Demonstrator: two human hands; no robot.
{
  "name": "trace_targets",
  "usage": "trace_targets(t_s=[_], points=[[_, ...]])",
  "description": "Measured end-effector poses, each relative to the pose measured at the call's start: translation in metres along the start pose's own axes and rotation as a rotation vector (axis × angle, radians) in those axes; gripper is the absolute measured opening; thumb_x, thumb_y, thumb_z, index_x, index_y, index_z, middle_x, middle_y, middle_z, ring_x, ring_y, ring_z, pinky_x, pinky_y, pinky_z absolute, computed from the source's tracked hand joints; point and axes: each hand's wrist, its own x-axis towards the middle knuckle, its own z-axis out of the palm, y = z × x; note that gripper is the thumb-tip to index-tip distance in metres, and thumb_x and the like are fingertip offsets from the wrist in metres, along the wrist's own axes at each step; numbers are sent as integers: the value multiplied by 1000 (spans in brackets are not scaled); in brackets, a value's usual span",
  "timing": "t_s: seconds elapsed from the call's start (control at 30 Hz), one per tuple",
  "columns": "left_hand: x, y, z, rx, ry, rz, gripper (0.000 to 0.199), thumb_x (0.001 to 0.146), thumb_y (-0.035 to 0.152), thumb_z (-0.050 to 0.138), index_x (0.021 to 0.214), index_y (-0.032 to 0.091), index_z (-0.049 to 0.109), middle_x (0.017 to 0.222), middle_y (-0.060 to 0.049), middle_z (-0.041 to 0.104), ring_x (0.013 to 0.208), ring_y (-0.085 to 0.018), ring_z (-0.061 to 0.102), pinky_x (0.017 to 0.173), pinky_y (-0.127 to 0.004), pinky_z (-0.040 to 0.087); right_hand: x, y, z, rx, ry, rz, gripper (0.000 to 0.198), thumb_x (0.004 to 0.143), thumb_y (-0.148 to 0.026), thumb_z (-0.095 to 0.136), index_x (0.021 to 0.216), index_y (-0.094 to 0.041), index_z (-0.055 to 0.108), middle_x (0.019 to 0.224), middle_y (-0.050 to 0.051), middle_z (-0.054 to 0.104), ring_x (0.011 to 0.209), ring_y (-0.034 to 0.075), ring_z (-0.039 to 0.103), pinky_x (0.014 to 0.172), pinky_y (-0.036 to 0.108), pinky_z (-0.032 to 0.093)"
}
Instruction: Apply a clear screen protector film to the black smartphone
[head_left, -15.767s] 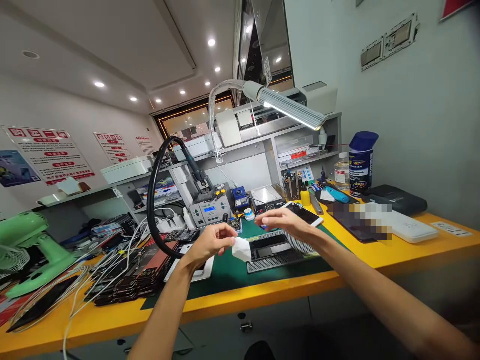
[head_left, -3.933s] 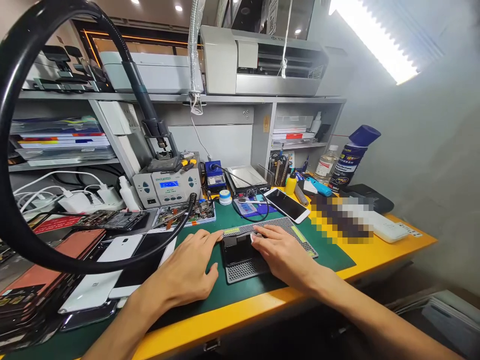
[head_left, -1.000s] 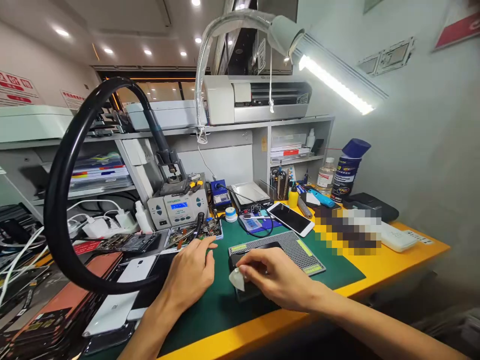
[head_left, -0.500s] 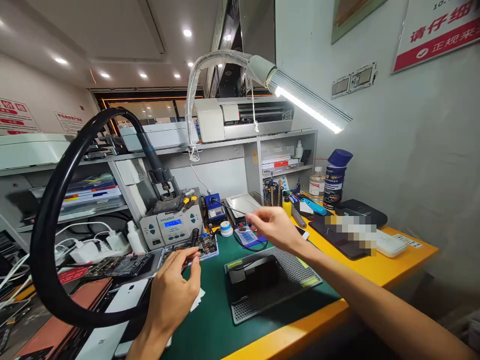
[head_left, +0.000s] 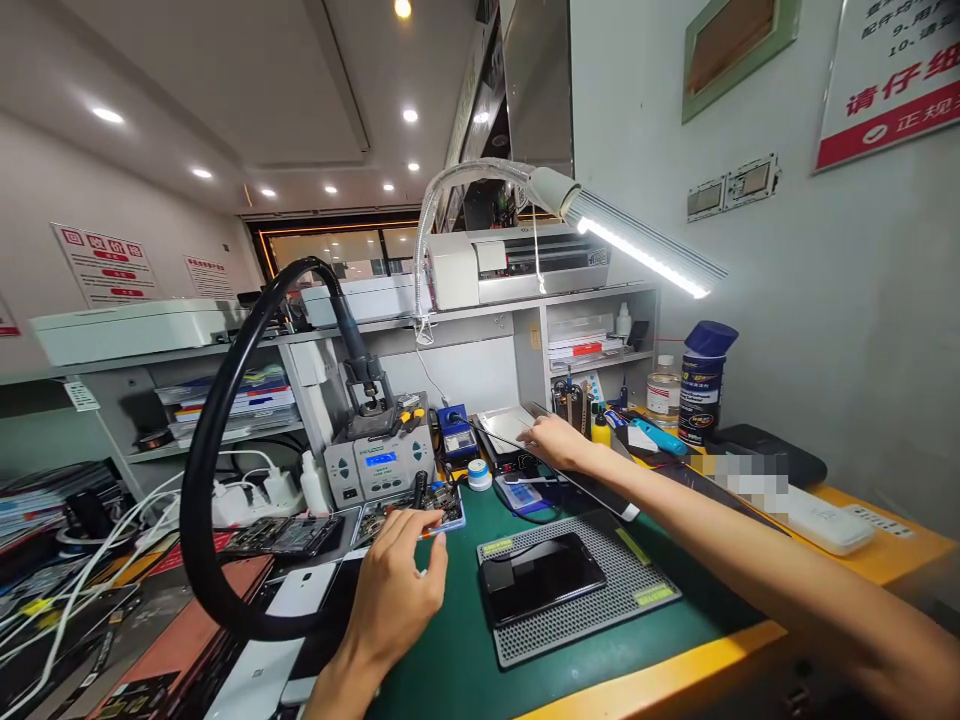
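My right hand (head_left: 559, 441) reaches over the back of the green bench mat, its fingers pinched together near a pale metal tray (head_left: 499, 425). A thin dark rod or cable runs to its fingertips; whatever the fingers hold is too small to name. Below that forearm lies a long dark slab with a white edge (head_left: 628, 512), partly covered. My left hand (head_left: 401, 575) hovers at the left of the mat, fingers curved and thumb apart, holding nothing. Behind it sits a tray of small parts (head_left: 450, 508). Between the hands a black phone (head_left: 544, 580) lies face up on a grey perforated pad (head_left: 630, 590).
A grey hot-air station (head_left: 382, 460) stands at the back, its thick black hose (head_left: 196, 450) looping at the left. Several phones, including a white one (head_left: 255, 675), crowd the left side. A bright lamp (head_left: 637, 245) hangs above. Bottles and a dark blue can (head_left: 701, 395) stand back right.
The view has shifted, so the bench appears lower and further right. My right hand has gone slightly farther back toward the metal tray. My left hand stays in much the same pose.
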Motion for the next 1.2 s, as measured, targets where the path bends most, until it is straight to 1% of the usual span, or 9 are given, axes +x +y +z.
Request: trace_targets(t_s=[0.17, 0.4, 0.63, 0.8, 0.93, 1.0, 1.07, 1.13, 1.2], points=[[0, 0, 0, -10, -1, 4, 17, 93, 21, 50, 102, 19, 64, 96, -8, 69, 93, -24, 64, 79, -38, 55, -4, 1, 4, -36, 36, -17, 23, 100, -33, 57, 98, -14, 68, 95, 5, 71, 94, 20, 68, 94, 44, 51], [-1, 1, -1, -11, -15, -25, 18, 91, 21, 51, 103, 20, 65, 97, -8, 70, 93, -24, 64, 79, -37, 55, -3, 7, 8, 103, 248, 168, 24, 98, -36, 60, 104, -14, 67, 103, 6, 70, 97, 20, 67, 91, 44, 53], [-1, 1, -2, -17, -4, -40, 19, 91, 22, 52, 103, 20, 66, 97, -8, 70, 94, -25, 65, 80, -38, 55, -3, 20, -13, 527, 584, 453, 21, 95, -27, 57, 102, -14, 72, 98, 11, 77, 94, 23, 72, 89, 39, 54], [-1, 1, 0, -37, 11, -36, 19, 91, 22, 53, 102, 20, 68, 97, -8, 71, 94, -25, 66, 78, -37, 56, -10, 23, -36, 947, 718, 492, 30, 88, -37, 59, 93, -11, 71, 87, 13, 77, 74, 23, 75, 69, 35, 60], [1, 7, -1, -116, 7, -104, 18, 91, 28, 54, 98, 20, 69, 95, -9, 71, 93, -26, 65, 83, -41, 54, -30, 0, -55, 1167, 746, 416, 36, 80, -48, 69, 87, -13, 71, 80, 11, 76, 71, 26, 75, 69, 39, 62], [3, 14, -4, -241, -24, -217, 21, 91, 33, 57, 98, 19, 70, 96, -9, 72, 94, -26, 66, 86, -42, 54, -43, -22, -61, 1217, 741, 353, 36, 79, -49, 71, 88, -15, 72, 79, 10, 76, 74, 26, 75, 70, 40, 62], [4, 21, -9, -477, -108, -369, 28, 90, 39, 60, 106, 19, 71, 102, -10, 73, 97, -26, 67, 90, -42, 53, -57, -48, -61, 1198, 757, 266, 28, 81, -45, 72, 90, -18, 74, 84, 9, 76, 80, 25, 74, 77, 41, 61], [5, 26, -14, -804, -219, -482, 39, 91, 44, 59, 120, 19, 68, 113, -12, 72, 102, -27, 67, 91, -42, 53, -67, -72, -54, 862, 805, -40, 13, 89, -32, 67, 90, -23, 75, 92, 8, 77, 83, 22, 71, 79, 38, 58], [5, 28, -18, -1116, -290, -516, 48, 91, 48, 57, 128, 18, 65, 122, -15, 69, 103, -29, 67, 87, -42, 54, -71, -90, -41, 562, 803, -349, 17, 92, -20, 60, 98, -25, 75, 96, 8, 77, 83, 20, 70, 74, 34, 56]])
